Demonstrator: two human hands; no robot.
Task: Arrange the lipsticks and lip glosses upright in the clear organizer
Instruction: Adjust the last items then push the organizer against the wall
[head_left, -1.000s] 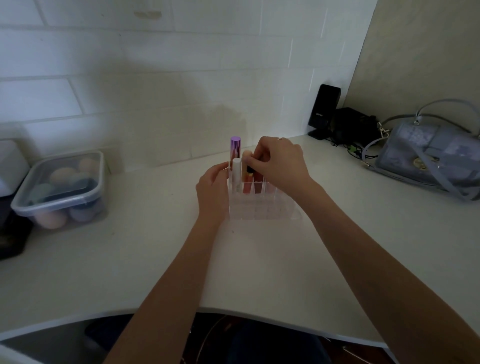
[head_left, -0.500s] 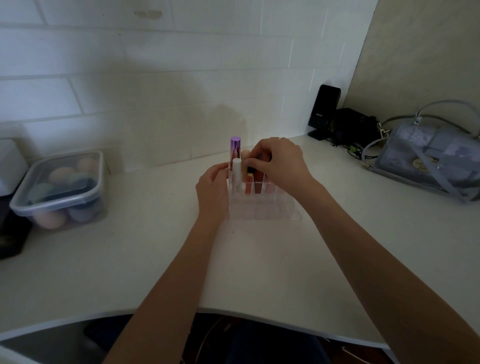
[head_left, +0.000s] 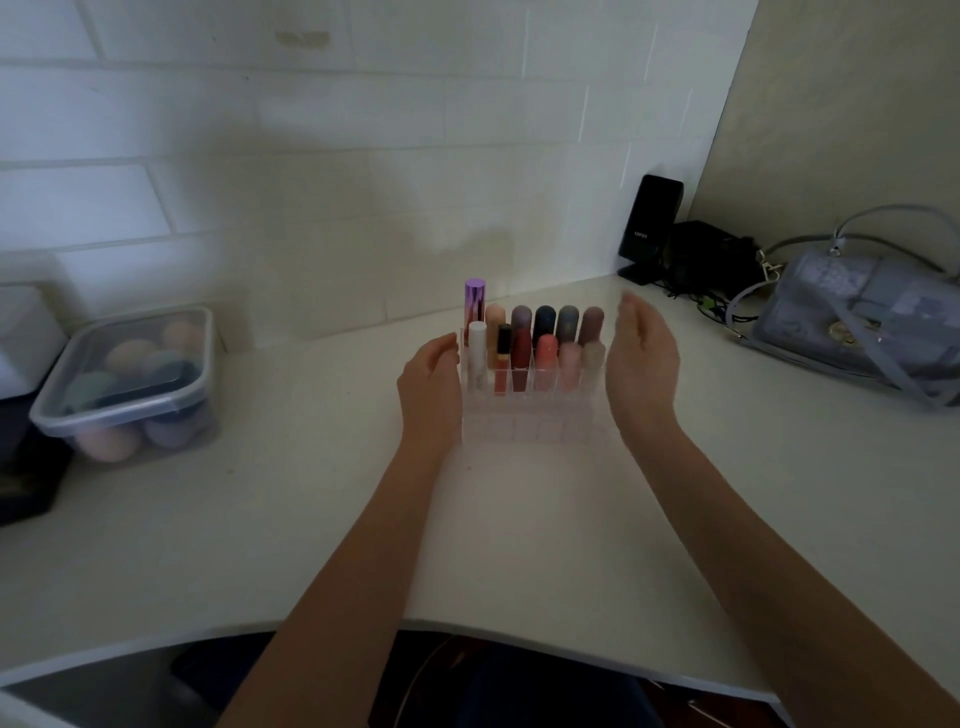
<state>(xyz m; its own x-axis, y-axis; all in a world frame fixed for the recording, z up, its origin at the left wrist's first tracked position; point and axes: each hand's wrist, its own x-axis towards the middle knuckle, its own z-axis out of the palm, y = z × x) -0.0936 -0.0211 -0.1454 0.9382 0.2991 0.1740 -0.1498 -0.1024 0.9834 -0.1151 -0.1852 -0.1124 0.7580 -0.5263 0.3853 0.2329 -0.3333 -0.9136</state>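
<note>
The clear organizer (head_left: 530, 426) stands on the white desk, with several lipsticks and lip glosses upright in its two back rows. A tall purple tube (head_left: 475, 306) and a white tube (head_left: 477, 353) stand at the left end, a black-capped gloss (head_left: 503, 358) beside them. My left hand (head_left: 428, 387) rests against the organizer's left side, fingers loosely curved. My right hand (head_left: 644, 364) hovers at the organizer's right side, fingers straight and blurred, holding nothing. The front rows of the organizer hold nothing.
A lidded plastic box of makeup sponges (head_left: 130, 384) sits at the left. A black speaker (head_left: 649, 228) with cables and a grey handbag (head_left: 857, 322) stand at the back right. The desk's curved front edge (head_left: 467, 629) runs below my arms.
My right hand let go of the lipstick it held over the organizer and drew back to the right side, opening. The left hand stayed at the left side.
</note>
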